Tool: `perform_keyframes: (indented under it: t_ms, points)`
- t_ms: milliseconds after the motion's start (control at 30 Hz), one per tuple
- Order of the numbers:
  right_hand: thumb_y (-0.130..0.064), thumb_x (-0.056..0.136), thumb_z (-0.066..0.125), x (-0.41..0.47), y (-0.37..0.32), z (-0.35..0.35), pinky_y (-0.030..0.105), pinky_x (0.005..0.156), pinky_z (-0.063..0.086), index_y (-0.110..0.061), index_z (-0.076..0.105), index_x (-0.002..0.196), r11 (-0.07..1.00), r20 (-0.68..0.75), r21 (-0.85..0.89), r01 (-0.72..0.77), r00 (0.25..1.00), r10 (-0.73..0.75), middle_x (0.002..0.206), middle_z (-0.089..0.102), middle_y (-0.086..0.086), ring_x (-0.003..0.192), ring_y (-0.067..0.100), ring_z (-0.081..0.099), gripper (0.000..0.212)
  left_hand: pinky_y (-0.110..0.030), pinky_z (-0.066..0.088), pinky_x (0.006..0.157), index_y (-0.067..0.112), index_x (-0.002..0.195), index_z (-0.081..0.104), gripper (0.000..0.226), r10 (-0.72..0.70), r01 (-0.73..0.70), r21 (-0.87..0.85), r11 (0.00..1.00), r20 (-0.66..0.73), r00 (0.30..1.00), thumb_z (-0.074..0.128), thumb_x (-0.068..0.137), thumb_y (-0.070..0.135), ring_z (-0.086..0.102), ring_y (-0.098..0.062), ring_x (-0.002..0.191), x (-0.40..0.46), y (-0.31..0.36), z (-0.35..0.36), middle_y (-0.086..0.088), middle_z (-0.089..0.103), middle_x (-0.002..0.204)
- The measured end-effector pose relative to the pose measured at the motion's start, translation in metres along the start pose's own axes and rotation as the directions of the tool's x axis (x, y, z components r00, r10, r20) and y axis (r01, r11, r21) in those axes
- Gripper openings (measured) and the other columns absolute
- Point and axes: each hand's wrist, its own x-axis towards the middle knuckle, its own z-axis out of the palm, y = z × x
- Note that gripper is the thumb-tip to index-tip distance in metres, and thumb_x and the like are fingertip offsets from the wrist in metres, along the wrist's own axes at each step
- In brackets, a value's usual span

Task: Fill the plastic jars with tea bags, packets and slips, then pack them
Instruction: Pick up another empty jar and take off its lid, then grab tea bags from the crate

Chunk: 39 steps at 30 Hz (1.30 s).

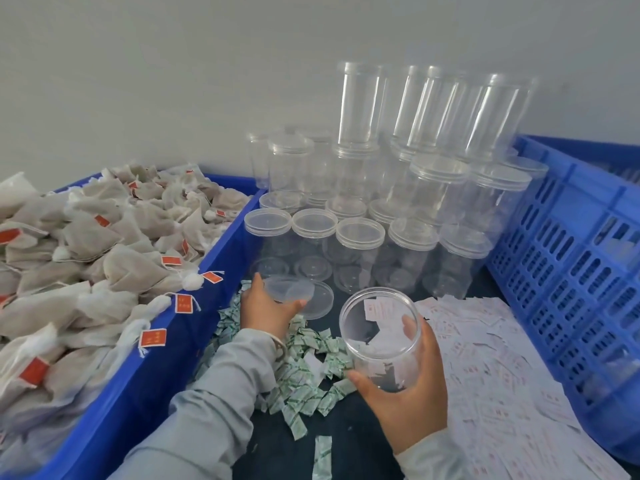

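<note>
My right hand grips an open clear plastic jar, tilted toward me above the dark table. My left hand holds a clear lid by its edge, just over another lid lying flat. Small green-and-white packets lie heaped under my left wrist. White paper slips with red print spread to the right of the jar. Tea bags with red tags fill the blue bin at left.
Lidded empty clear jars stand in rows behind my hands, with more stacked high against the grey wall. The blue bin's wall runs along the left. A blue slotted crate stands at the right.
</note>
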Motion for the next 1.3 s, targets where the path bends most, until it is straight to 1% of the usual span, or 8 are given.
perform_keyframes:
  t_ms: [100, 200, 400, 633, 800, 933, 1100, 1300]
  points:
    - [-0.011, 0.047, 0.094, 0.0, 0.004, -0.001, -0.005, 0.088, 0.03, -0.029, 0.037, 0.136, 0.999, 0.001, 0.016, -0.033, 0.999, 0.033, 0.134, 0.047, -0.01, 0.124, -0.01, 0.039, 0.107, -0.014, 0.041, 0.079, 0.013, 0.149, 0.021, 0.089, 0.018, -0.014, -0.158, 0.987, 0.021, 1.0, 0.074, 0.078, 0.004, 0.058, -0.013, 0.106, -0.006, 0.002, -0.005, -0.01, 0.015, 0.155]
    - [-0.01, 0.047, 0.094, 0.0, 0.006, -0.002, -0.005, 0.089, 0.03, -0.03, 0.036, 0.136, 0.999, -0.018, 0.008, -0.035, 0.999, 0.035, 0.135, 0.047, -0.007, 0.126, 0.003, 0.042, 0.108, -0.021, 0.045, 0.087, 0.014, 0.147, 0.028, 0.078, 0.061, -0.055, -0.211, 0.976, 0.021, 0.998, 0.064, 0.081, -0.007, 0.054, -0.014, 0.11, -0.014, 0.002, -0.014, -0.006, 0.006, 0.157]
    - [-0.014, 0.047, 0.093, -0.002, 0.003, 0.001, 0.001, 0.095, 0.032, -0.044, 0.032, 0.13, 1.0, -0.019, 0.015, -0.026, 0.999, 0.026, 0.134, 0.047, -0.014, 0.124, -0.012, 0.038, 0.107, -0.021, 0.041, 0.089, 0.019, 0.126, 0.057, 0.043, 0.348, -0.359, 0.14, 0.923, 0.092, 0.933, 0.063, 0.086, 0.007, 0.055, -0.011, 0.098, -0.032, -0.007, -0.029, -0.002, 0.056, 0.125]
    - [-0.011, 0.048, 0.093, -0.005, 0.004, 0.006, 0.033, 0.101, 0.046, -0.025, 0.036, 0.14, 0.999, 0.001, 0.007, -0.051, 0.999, 0.051, 0.136, 0.047, -0.013, 0.125, -0.006, 0.041, 0.109, -0.035, 0.039, 0.101, 0.021, 0.127, 0.053, 0.033, 0.295, -0.48, 0.645, 0.595, 0.38, 0.877, 0.049, 0.094, 0.023, 0.042, -0.02, 0.118, -0.042, -0.022, -0.021, 0.003, 0.051, 0.129]
    - [-0.009, 0.047, 0.093, -0.008, 0.0, 0.008, 0.044, 0.1, 0.047, -0.025, 0.035, 0.141, 0.999, 0.014, 0.005, -0.049, 0.999, 0.049, 0.135, 0.048, -0.013, 0.124, -0.01, 0.04, 0.112, -0.032, 0.042, 0.093, 0.019, 0.117, 0.06, 0.027, 0.333, -0.468, 0.622, 0.628, 0.329, 0.884, 0.045, 0.095, 0.016, 0.048, -0.02, 0.108, -0.042, -0.027, -0.014, -0.002, 0.055, 0.117]
    - [-0.008, 0.047, 0.093, -0.008, -0.002, 0.008, 0.022, 0.094, 0.047, -0.034, 0.036, 0.136, 0.999, 0.006, 0.034, -0.026, 1.0, 0.026, 0.132, 0.048, -0.019, 0.121, -0.015, 0.041, 0.108, -0.029, 0.046, 0.086, 0.016, 0.107, 0.068, 0.023, 0.336, -0.435, 0.562, 0.704, 0.276, 0.901, 0.048, 0.095, 0.019, 0.056, -0.019, 0.099, -0.037, -0.029, -0.015, -0.002, 0.061, 0.109]
    - [-0.007, 0.047, 0.093, -0.006, -0.004, 0.013, 0.024, 0.098, 0.039, -0.041, 0.037, 0.132, 0.998, 0.039, 0.064, -0.02, 0.999, 0.017, 0.129, 0.048, -0.024, 0.118, -0.018, 0.041, 0.108, -0.025, 0.043, 0.084, 0.019, 0.109, 0.067, 0.028, 0.359, -0.426, 0.524, 0.737, 0.23, 0.905, 0.047, 0.092, 0.009, 0.058, -0.018, 0.099, -0.037, -0.031, -0.024, 0.0, 0.062, 0.111]
    - [-0.007, 0.047, 0.093, -0.003, -0.006, 0.036, 0.031, 0.088, 0.053, -0.039, 0.043, 0.131, 0.985, 0.094, 0.143, -0.093, 0.992, 0.079, 0.128, 0.053, -0.017, 0.115, -0.003, 0.053, 0.102, -0.015, 0.046, 0.085, 0.026, 0.109, 0.068, 0.02, 0.442, -0.435, 0.281, 0.855, 0.044, 0.896, 0.058, 0.091, 0.025, 0.059, 0.0, 0.093, -0.058, -0.008, -0.05, 0.014, 0.066, 0.098]
